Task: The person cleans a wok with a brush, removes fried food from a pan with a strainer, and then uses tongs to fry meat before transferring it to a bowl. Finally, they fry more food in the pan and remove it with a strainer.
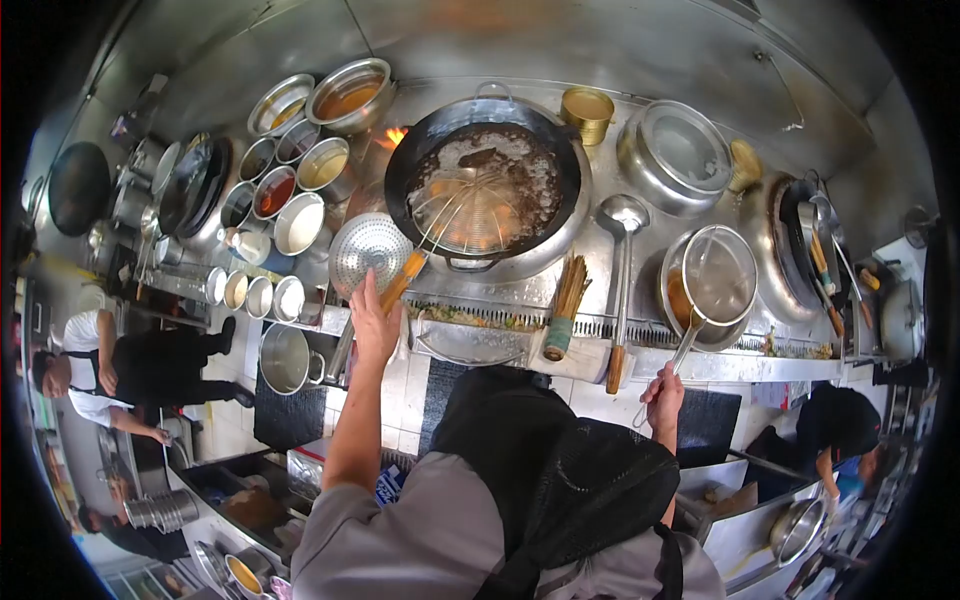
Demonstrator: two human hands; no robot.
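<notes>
Steel wok [487, 190] centre on burner; left hand [375, 320] closed round wooden handle of wire skimmer [470, 210] resting in oil w/ frying food, right hand [663, 395] gripping strainer [717, 275] handle over pot [690, 300], prob. draining

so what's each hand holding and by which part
The left hand grips the wire skimmer by its wooden handle end; the right hand holds the mesh strainer by the tip of its long handle.
</notes>
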